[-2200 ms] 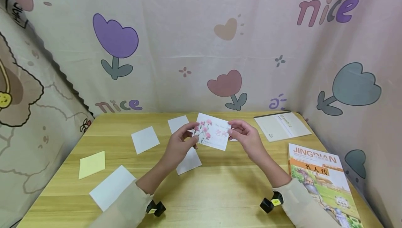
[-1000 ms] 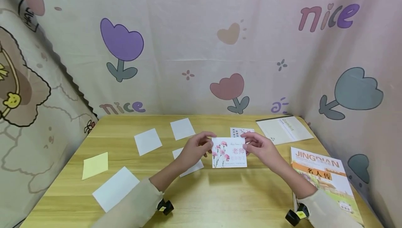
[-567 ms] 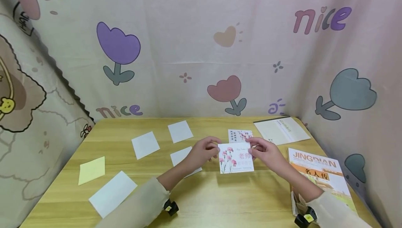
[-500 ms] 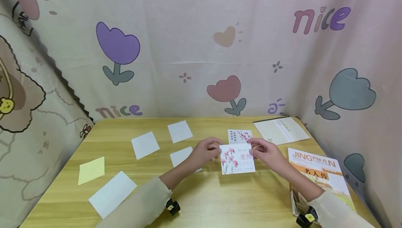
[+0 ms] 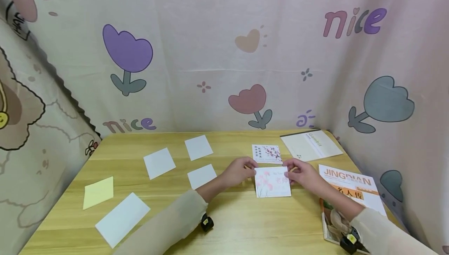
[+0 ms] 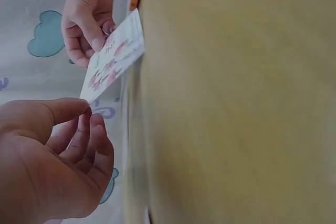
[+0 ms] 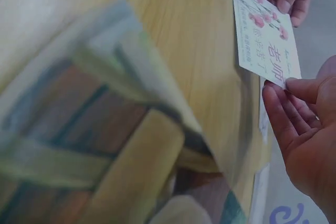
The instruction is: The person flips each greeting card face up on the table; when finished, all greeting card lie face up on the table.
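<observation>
A white card with pink flowers and red characters (image 5: 273,183) is held low over the wooden table (image 5: 245,224), right of centre. My left hand (image 5: 251,168) pinches its upper left corner. My right hand (image 5: 289,171) pinches its upper right edge. The left wrist view has the card (image 6: 113,59) tilted up off the table, with my left hand (image 6: 86,113) pinching its near corner and my right hand (image 6: 97,35) holding its far end. In the right wrist view the card (image 7: 265,32) stretches between my right hand (image 7: 286,85) and my left hand (image 7: 286,1).
A second printed card (image 5: 267,154) lies just behind the held one. Several white sheets (image 5: 159,163) and a yellow note (image 5: 98,192) lie to the left. A pale booklet (image 5: 311,145) and a colourful book (image 5: 350,188) lie on the right. Patterned cloth walls enclose the table.
Both hands have carried the card from mid-table, held up, to the right and down close to the tabletop. The second printed card behind it has come into view.
</observation>
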The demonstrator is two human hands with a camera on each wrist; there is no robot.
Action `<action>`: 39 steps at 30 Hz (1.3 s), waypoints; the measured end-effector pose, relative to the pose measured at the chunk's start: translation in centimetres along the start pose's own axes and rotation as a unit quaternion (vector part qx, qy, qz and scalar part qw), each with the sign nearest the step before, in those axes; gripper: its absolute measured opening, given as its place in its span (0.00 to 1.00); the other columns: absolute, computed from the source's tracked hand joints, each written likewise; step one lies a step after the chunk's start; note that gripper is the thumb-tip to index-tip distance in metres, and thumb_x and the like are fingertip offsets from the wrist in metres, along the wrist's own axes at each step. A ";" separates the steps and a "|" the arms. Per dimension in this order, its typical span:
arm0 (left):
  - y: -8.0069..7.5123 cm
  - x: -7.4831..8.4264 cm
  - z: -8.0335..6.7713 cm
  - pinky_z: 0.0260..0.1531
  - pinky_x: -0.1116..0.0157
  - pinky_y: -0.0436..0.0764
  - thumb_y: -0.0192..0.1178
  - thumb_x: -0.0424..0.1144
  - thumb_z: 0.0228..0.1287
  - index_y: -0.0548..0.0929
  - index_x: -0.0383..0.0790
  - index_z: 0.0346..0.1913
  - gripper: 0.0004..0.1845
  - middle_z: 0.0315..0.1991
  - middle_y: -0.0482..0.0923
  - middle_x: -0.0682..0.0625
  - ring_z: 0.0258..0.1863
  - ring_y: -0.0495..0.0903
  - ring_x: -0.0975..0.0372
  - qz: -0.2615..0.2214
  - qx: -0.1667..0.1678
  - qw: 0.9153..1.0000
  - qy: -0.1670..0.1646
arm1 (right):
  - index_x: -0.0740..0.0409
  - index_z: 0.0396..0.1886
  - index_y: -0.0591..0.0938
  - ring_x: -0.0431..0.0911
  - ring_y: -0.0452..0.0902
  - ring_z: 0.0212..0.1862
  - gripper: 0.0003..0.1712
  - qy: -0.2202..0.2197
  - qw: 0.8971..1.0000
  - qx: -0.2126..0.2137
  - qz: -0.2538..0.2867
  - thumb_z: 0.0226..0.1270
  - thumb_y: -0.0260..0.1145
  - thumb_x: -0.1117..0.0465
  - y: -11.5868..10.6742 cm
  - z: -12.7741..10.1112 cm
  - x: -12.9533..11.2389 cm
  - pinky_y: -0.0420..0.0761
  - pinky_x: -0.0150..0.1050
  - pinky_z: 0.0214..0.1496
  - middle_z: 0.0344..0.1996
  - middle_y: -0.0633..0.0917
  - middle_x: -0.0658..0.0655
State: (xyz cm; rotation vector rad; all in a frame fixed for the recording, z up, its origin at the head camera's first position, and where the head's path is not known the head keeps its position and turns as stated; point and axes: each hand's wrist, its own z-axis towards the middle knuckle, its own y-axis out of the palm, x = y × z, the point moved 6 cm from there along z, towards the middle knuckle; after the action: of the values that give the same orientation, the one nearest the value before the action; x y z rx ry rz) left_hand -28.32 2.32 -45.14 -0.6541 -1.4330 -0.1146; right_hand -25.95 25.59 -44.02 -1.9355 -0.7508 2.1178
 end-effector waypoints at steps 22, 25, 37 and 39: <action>1.1 -0.7 2.8 0.36 0.68 0.74 0.65 0.35 0.67 0.85 0.45 0.43 0.04 0.35 0.81 0.57 0.34 0.76 0.65 0.179 -0.026 0.983 -0.030 | 0.59 0.46 0.84 0.40 0.70 0.32 0.10 -0.033 0.987 0.015 -0.159 0.65 0.71 0.66 -0.1 1.1 2.4 0.72 0.32 0.34 0.39 0.83 0.56; 1.1 -0.8 3.1 0.39 0.67 0.75 0.65 0.36 0.67 0.85 0.46 0.42 0.03 0.35 0.81 0.58 0.35 0.76 0.66 0.202 -0.031 0.979 -0.028 | 0.59 0.45 0.84 0.40 0.70 0.32 0.11 -0.033 0.986 0.019 -0.161 0.64 0.71 0.67 -0.2 1.3 2.7 0.72 0.32 0.34 0.40 0.83 0.56; 1.0 -0.1 3.3 0.46 0.64 0.77 0.67 0.37 0.66 0.86 0.46 0.42 0.04 0.37 0.82 0.58 0.37 0.77 0.65 0.249 -0.037 0.967 -0.040 | 0.59 0.46 0.85 0.43 0.72 0.38 0.11 -0.040 0.982 0.014 -0.183 0.64 0.72 0.66 -0.1 1.7 2.3 0.74 0.33 0.39 0.43 0.83 0.56; 1.0 -0.1 3.2 0.46 0.66 0.77 0.67 0.36 0.66 0.86 0.46 0.42 0.04 0.36 0.81 0.58 0.37 0.76 0.66 0.254 -0.040 0.965 -0.041 | 0.58 0.46 0.85 0.44 0.73 0.40 0.11 -0.041 0.981 0.013 -0.187 0.64 0.72 0.66 -0.1 1.7 2.2 0.75 0.34 0.41 0.43 0.84 0.56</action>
State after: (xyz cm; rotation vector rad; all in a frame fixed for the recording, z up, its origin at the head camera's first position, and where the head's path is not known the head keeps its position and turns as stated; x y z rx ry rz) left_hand -30.73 4.66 -45.55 -1.0835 -1.3029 0.2625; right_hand -27.95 26.25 -45.88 -1.5533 -1.0060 1.9704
